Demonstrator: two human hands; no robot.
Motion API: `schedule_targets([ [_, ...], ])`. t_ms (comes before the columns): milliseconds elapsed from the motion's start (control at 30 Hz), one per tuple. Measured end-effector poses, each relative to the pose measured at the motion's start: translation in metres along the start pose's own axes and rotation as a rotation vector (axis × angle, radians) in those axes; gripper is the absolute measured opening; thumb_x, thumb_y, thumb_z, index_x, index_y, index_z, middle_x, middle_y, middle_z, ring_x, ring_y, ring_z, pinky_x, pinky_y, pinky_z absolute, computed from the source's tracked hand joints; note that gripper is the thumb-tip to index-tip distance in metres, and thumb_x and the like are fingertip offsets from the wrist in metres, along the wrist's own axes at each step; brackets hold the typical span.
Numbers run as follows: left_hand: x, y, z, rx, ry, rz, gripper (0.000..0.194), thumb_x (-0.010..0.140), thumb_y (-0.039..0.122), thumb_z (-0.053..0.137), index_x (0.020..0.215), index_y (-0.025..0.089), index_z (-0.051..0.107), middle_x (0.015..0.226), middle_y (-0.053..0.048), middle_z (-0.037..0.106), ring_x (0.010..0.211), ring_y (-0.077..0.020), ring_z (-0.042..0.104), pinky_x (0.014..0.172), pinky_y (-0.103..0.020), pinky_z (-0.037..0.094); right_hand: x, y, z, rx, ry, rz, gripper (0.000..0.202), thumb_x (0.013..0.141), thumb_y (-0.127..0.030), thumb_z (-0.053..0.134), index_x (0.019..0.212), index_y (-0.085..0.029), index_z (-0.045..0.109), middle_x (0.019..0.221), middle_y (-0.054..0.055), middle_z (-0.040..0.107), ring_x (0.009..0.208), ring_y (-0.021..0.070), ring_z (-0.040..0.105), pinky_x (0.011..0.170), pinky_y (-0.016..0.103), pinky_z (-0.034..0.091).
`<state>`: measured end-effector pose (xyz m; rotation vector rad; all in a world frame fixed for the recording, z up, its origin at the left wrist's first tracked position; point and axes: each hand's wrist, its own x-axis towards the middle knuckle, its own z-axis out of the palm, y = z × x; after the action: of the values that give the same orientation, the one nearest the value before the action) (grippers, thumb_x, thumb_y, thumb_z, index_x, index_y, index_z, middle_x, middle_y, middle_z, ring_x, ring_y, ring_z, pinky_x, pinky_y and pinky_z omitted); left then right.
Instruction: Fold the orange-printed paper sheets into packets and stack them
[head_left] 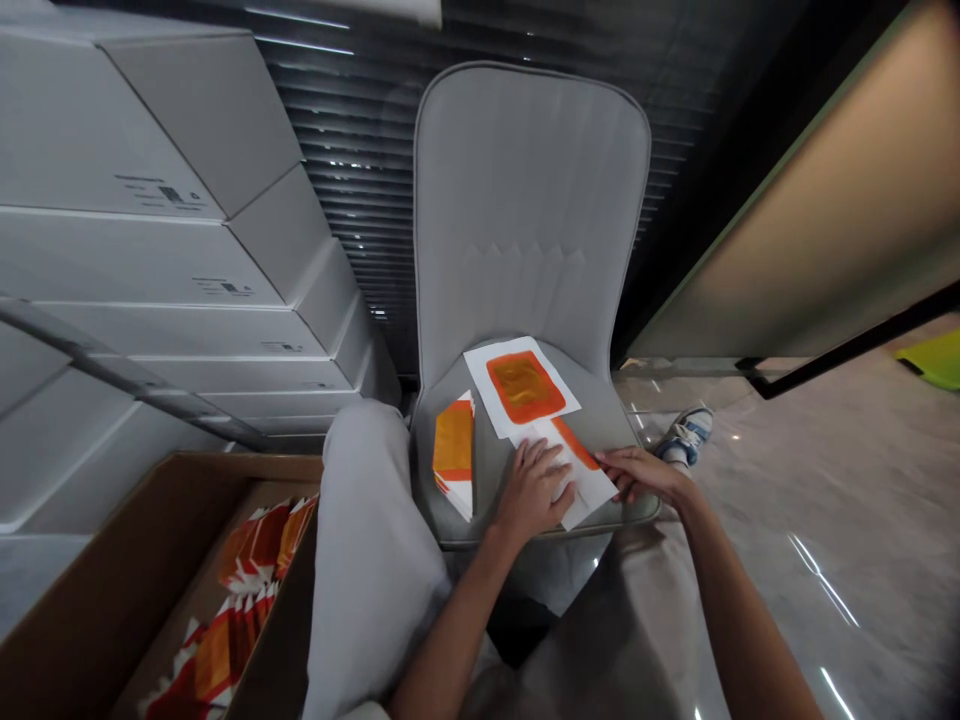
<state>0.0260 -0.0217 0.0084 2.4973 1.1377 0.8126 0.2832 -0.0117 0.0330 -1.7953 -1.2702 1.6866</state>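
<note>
Left hand (534,488) lies flat, fingers spread, pressing the white paper bag (574,475) at the chair seat's (495,470) front edge; right hand (637,472) pinches its right edge w/ fingertips. Bag's long axis runs away toward the chair back

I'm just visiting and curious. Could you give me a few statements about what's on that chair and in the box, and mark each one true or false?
1. Both hands rest on a white and orange paper bag on the chair seat. True: the left hand lies flat on it and the right hand touches its edge.
2. The cardboard box holds blue bags. False: they are orange and white.
3. A folded stack sits left of the hands. True.
4. The chair is black. False: it is light grey.
</note>
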Motion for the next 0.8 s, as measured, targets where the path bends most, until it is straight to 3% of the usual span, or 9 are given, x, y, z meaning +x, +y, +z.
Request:
schedule_targets([
  [167,-0.002,-0.001,0.000,-0.056,-0.019,0.034,0.028,0.097,0.037,0.056,0.119,0.030,0.072,0.140,0.000,0.062,0.140,-0.0212,0.046,0.123,-0.049,0.027,0.001,-0.011,-0.021,0.160,-0.272,0.143,0.049,0.075,-0.057,0.078,0.098,-0.014,0.074,0.094,0.015,0.078,0.070,0.0226,0.074,0.054,0.030,0.058],
  [333,-0.001,-0.002,0.002,-0.155,-0.024,0.066,0.022,0.097,0.031,0.055,0.102,0.027,0.077,0.122,0.001,0.073,0.127,-0.0202,0.059,0.115,-0.045,0.038,-0.002,-0.010,-0.027,0.188,-0.335,0.144,0.044,0.072,-0.045,0.083,0.100,-0.013,0.075,0.098,0.017,0.077,0.083,0.0281,0.076,0.066,0.036,0.061],
  [433,0.001,-0.001,0.001,-0.191,0.000,0.056,0.023,0.098,0.027,0.054,0.103,0.025,0.076,0.111,0.000,0.077,0.115,-0.0195,0.065,0.108,-0.043,0.043,-0.001,-0.008,-0.020,0.115,-0.320,0.127,0.042,0.071,-0.045,0.083,0.100,-0.014,0.075,0.098,0.015,0.078,0.084,0.0245,0.076,0.066,0.030,0.060],
  [600,0.005,0.000,-0.001,-0.174,0.002,0.037,0.025,0.100,0.023,0.049,0.102,0.024,0.074,0.103,-0.002,0.076,0.100,-0.0183,0.066,0.099,-0.039,0.048,0.002,-0.009,0.005,-0.094,-0.365,0.099,0.039,0.071,-0.053,0.081,0.083,-0.016,0.077,0.080,0.010,0.078,0.067,0.0189,0.074,0.050,0.019,0.050],
  [800,0.003,0.001,-0.006,-0.088,0.035,0.019,0.026,0.098,0.018,0.050,0.113,0.024,0.070,0.119,-0.004,0.070,0.112,-0.0212,0.061,0.104,-0.042,0.046,0.004,-0.011,0.023,-0.147,-0.438,0.074,0.047,0.069,-0.059,0.081,0.081,-0.014,0.077,0.084,0.012,0.079,0.062,0.0161,0.072,0.048,0.017,0.046],
])
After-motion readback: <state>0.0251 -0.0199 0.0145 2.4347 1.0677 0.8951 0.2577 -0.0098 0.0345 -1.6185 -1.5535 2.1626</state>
